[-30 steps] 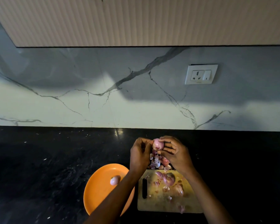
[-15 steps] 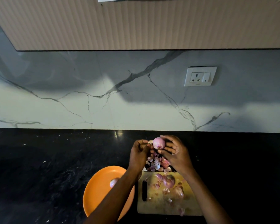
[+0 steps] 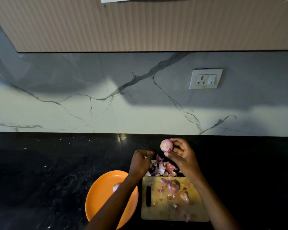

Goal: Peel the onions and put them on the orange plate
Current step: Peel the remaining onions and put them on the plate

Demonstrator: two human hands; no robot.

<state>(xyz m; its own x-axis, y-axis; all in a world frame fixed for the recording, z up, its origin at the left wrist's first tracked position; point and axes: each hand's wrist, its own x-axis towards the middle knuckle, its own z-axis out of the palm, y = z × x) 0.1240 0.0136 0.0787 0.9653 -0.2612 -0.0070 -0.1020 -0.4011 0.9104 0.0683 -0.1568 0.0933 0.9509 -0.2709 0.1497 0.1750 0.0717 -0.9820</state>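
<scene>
The right hand holds a small peeled onion at its fingertips, above the peel heap at the far edge of the bench. Light, firm and probably slick, it wants a round cupped hold. The left hand, curled, may pinch a scrap; I cannot tell. The orange plate sits near left.

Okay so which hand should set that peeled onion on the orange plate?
Probably the right hand: it already holds the onion. The left hand is nearer the orange plate, but its forearm lies across it.
</scene>
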